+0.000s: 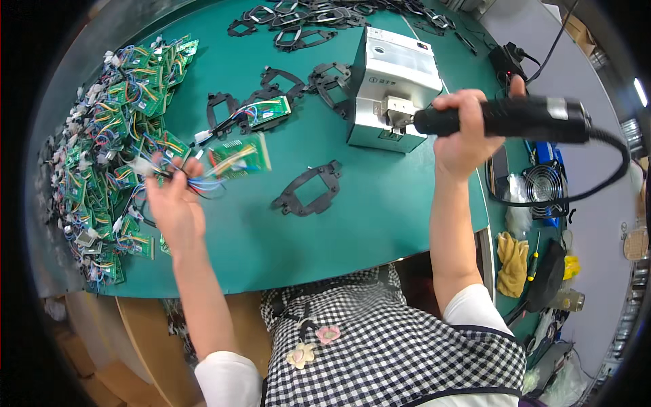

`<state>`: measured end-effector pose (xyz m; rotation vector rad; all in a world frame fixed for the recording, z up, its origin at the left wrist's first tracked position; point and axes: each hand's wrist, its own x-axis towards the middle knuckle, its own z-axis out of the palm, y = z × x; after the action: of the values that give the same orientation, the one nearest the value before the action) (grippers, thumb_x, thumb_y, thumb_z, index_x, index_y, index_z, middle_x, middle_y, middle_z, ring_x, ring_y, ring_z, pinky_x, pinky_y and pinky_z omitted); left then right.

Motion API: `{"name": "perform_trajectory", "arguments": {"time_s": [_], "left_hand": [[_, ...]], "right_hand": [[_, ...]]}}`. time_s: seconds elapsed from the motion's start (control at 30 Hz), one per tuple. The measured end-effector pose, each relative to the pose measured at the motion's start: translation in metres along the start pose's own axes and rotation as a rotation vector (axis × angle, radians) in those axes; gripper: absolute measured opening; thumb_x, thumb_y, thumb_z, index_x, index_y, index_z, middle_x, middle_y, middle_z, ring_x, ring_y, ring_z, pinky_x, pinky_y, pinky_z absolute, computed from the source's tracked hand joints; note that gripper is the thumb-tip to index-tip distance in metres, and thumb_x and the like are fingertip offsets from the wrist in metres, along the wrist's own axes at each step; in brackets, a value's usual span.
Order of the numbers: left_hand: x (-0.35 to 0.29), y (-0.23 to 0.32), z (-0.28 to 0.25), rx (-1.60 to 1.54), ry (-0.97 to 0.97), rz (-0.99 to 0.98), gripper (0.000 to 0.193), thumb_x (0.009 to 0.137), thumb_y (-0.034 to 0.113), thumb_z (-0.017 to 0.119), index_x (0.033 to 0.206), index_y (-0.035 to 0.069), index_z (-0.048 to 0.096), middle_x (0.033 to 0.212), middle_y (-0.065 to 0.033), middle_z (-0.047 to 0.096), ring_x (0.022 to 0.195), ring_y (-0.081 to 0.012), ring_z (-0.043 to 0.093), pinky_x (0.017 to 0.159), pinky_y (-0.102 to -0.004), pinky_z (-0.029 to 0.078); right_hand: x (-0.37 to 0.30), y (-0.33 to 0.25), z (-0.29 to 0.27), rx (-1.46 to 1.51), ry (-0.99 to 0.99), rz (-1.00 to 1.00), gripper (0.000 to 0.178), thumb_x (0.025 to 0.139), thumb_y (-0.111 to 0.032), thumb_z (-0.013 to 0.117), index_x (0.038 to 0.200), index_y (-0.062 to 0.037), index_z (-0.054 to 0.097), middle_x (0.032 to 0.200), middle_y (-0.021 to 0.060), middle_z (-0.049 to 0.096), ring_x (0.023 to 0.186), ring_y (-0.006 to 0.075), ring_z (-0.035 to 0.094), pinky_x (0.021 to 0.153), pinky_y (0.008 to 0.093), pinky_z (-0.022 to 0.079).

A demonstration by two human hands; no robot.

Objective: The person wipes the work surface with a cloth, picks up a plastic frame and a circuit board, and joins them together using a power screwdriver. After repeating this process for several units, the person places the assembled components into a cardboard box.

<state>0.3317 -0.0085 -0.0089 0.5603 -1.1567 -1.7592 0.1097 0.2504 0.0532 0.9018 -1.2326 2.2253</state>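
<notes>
My left hand (pixel 178 207) is closed on the wires of a green circuit board (pixel 245 157), which is blurred and hangs to the right of my fingers above the table. My right hand (pixel 464 142) grips a black electric screwdriver (pixel 522 117), held level with its tip at the front opening of a silver screw feeder (pixel 397 64). Between my hands a black plastic frame (pixel 290 202) lies flat on the green table. Farther back, another wired circuit board (pixel 270 110) rests on black frames.
A big heap of wired circuit boards (pixel 102 176) covers the table's left side. More black frames (pixel 305 39) lie at the back. On the right are a fan (pixel 544 182), a yellow glove (pixel 512 264) and a small yellow screwdriver (pixel 534 266). The screwdriver's cord (pixel 620 173) loops down there.
</notes>
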Motion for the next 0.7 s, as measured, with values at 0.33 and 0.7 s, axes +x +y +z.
{"name": "perform_trajectory", "arguments": {"time_s": [0.33, 0.7], "left_hand": [[-0.054, -0.006, -0.019, 1.297, 0.392, 0.507, 0.076, 0.073, 0.011, 0.072, 0.135, 0.001, 0.028, 0.137, -0.0205, 0.029, 0.129, -0.0317, 0.029, 0.107, -0.0428, 0.02], [-0.03, -0.014, 0.002, 1.447, -0.706, 0.15, 0.057, 0.061, 0.007, 0.075, 0.114, 0.002, 0.054, 0.11, -0.0121, 0.053, 0.105, -0.0309, 0.05, 0.09, -0.0388, 0.04]], "right_hand": [[0.015, 0.037, -0.016, 0.089, -0.509, 0.323, 0.079, 0.066, 0.0, 0.059, 0.134, 0.0054, 0.019, 0.063, 0.0065, 0.058, 0.059, 0.0157, 0.058, 0.065, 0.0272, 0.047], [-0.015, 0.014, -0.01, 0.083, -0.311, 0.462, 0.076, 0.076, -0.009, 0.06, 0.136, 0.0046, 0.016, 0.06, 0.0085, 0.051, 0.05, 0.0177, 0.052, 0.052, 0.0295, 0.046]]}}
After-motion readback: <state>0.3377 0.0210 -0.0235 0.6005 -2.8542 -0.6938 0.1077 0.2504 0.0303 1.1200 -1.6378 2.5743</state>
